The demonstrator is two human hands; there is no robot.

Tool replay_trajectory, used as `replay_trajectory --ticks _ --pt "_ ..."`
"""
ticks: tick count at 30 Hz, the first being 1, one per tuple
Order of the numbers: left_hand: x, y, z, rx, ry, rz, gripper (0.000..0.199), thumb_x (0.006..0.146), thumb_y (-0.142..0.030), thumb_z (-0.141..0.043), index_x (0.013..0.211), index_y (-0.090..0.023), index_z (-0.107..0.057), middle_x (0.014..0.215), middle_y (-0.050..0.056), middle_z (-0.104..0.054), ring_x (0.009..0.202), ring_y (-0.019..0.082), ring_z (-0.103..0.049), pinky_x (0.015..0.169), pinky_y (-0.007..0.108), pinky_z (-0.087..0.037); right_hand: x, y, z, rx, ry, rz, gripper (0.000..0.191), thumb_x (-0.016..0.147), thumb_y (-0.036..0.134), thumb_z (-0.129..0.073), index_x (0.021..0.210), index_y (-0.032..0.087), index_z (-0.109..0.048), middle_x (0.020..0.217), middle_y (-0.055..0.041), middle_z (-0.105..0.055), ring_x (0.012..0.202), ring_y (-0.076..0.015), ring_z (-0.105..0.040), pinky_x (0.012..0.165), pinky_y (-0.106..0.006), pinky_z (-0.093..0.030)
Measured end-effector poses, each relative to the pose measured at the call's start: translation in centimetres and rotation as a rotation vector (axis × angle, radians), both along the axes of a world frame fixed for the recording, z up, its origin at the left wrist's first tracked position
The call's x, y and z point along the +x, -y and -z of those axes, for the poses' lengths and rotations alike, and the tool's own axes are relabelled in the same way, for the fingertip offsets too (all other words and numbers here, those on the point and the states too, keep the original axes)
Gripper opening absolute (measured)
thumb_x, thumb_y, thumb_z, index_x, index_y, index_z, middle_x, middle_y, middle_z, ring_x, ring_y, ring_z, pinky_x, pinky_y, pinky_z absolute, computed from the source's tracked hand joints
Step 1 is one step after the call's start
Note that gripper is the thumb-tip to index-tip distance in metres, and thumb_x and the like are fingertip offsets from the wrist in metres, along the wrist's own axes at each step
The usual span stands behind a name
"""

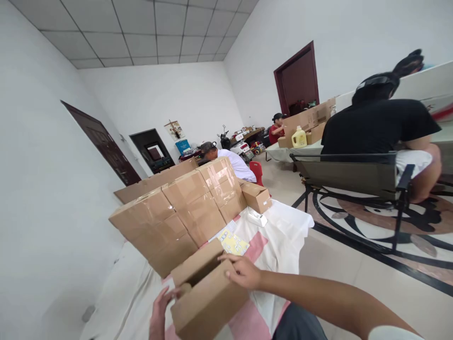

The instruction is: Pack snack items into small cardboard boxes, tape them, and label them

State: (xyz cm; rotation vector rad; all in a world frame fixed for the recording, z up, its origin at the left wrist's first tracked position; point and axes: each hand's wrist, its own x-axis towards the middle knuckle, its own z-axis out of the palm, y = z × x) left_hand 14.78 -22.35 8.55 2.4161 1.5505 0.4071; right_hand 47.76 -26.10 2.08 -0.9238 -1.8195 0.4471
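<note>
An open cardboard box point(208, 304) lies before me on the cloth-covered table, its long top flaps raised and its inside mostly in shadow. At its left end, my left hand point(161, 307) has bent fingers over the edge by a small end flap; part of this hand is cut off by the frame. My right hand point(246, 273) holds the far right end, with the thumb on the outer side of the near flap and the fingers over the top. Just behind the box is a yellow patterned sheet point(233, 242).
Taped cardboard boxes point(189, 203) stand stacked like a wall behind the open box. A smaller carton point(257, 196) and a white item point(257, 218) sit to their right on a white and pink cloth point(283, 226). Several people work nearby, one on a folding chair point(350, 174).
</note>
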Motion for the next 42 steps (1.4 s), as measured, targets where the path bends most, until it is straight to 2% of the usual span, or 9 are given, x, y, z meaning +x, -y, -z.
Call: replay_trajectory --ticks 5,8,12,18,22,26,30,36,42 --pt "1.9 0.6 2.9 -0.076 0.477 -0.114 0.080 0.103 -0.042 -0.032 0.160 -0.028 0.023 0.172 0.018 -0.022 0.160 0.029 -0.025 0.123 0.054 -0.040 -2.5 -0.1 -0.1 -0.168 -0.298 0.211 0.019 0.088 0.017 -0.055 0.080 0.015 -0.072 0.154 -0.0140 -0.051 0.139 -0.0269 -0.055 0.119 -0.040 -0.042" --pt "2.1 0.5 3.3 -0.008 0.686 -0.047 0.095 0.096 -0.046 -0.051 0.160 -0.029 0.017 0.155 0.018 -0.046 0.152 0.030 -0.041 0.122 0.058 -0.039 -2.7 -1.0 -0.2 -0.212 -0.356 0.239 0.042 0.080 0.013 -0.061 0.120 0.016 -0.073 0.158 -0.0136 -0.047 0.150 -0.0269 -0.042 0.128 -0.042 -0.027" --pt "2.3 1.4 1.0 0.153 0.274 0.090 0.050 0.098 -0.047 -0.047 0.144 -0.028 -0.054 0.117 0.011 -0.070 0.139 0.033 -0.052 0.124 0.065 -0.027 -2.4 -2.0 0.1 -0.193 -0.330 0.170 0.056 0.082 0.017 -0.058 0.137 0.022 -0.067 0.155 -0.0086 -0.054 0.148 -0.0265 -0.043 0.128 -0.045 -0.025" --pt "7.4 4.8 -1.3 0.344 -0.249 0.170 0.064 0.094 -0.057 -0.058 0.150 -0.026 -0.055 0.151 0.020 -0.053 0.146 0.044 -0.043 0.123 0.071 -0.014 -2.2 -2.1 0.3 -0.100 -0.251 0.142 0.034 0.094 0.029 -0.051 0.117 0.024 -0.075 0.153 -0.0055 -0.058 0.140 -0.0268 -0.051 0.122 -0.047 -0.034" --pt "7.6 4.6 0.1 0.304 -0.316 0.161 0.066 0.100 -0.047 -0.050 0.160 -0.021 -0.038 0.168 0.014 -0.036 0.156 0.043 -0.027 0.122 0.069 -0.018 3.8 -3.5 -0.5 -0.158 -0.244 0.040 0.036 0.100 0.046 -0.050 0.117 0.024 -0.073 0.143 -0.0094 -0.065 0.129 -0.0258 -0.061 0.109 -0.042 -0.048" --pt "6.4 4.0 0.9 0.282 -0.311 0.161 0.068 0.101 -0.049 -0.045 0.161 -0.018 -0.034 0.169 0.011 -0.035 0.156 0.040 -0.028 0.121 0.064 -0.025 14.7 -6.7 -2.0 -0.371 -0.257 0.677 0.027 0.098 0.038 -0.051 0.107 0.019 -0.068 0.131 -0.0120 -0.066 0.123 -0.0239 -0.059 0.097 -0.034 -0.052" --pt "7.1 4.2 0.6 0.295 -0.276 0.147 0.060 0.100 -0.045 -0.045 0.155 -0.022 -0.047 0.167 0.008 -0.039 0.154 0.038 -0.034 0.119 0.059 -0.030 21.6 -9.9 -3.5 -0.816 -0.201 0.781 0.022 0.100 0.031 -0.048 0.099 0.017 -0.066 0.105 -0.0089 -0.068 0.082 -0.0170 -0.065 0.063 -0.025 -0.050" --pt "7.3 4.7 0.9 0.365 -0.218 0.111 0.059 0.101 -0.045 -0.041 0.155 -0.022 -0.047 0.166 0.007 -0.041 0.151 0.037 -0.039 0.113 0.056 -0.034 22.4 -13.6 -4.4 -1.153 -0.174 0.735 0.023 0.095 0.029 -0.066 0.079 0.012 -0.063 0.067 -0.0019 -0.056 0.049 -0.0094 -0.049 0.043 -0.021 -0.033" --pt "6.9 4.2 1.6 0.442 -0.238 0.141 0.061 0.098 -0.045 -0.044 0.155 -0.021 -0.047 0.164 0.008 -0.044 0.148 0.038 -0.043 0.110 0.056 -0.036 22.0 -15.3 -6.2 -1.175 -0.256 0.760 0.026 0.101 0.037 -0.065 0.113 0.014 -0.066 0.102 -0.0048 -0.069 0.082 -0.0135 -0.067 0.071 -0.029 -0.060"
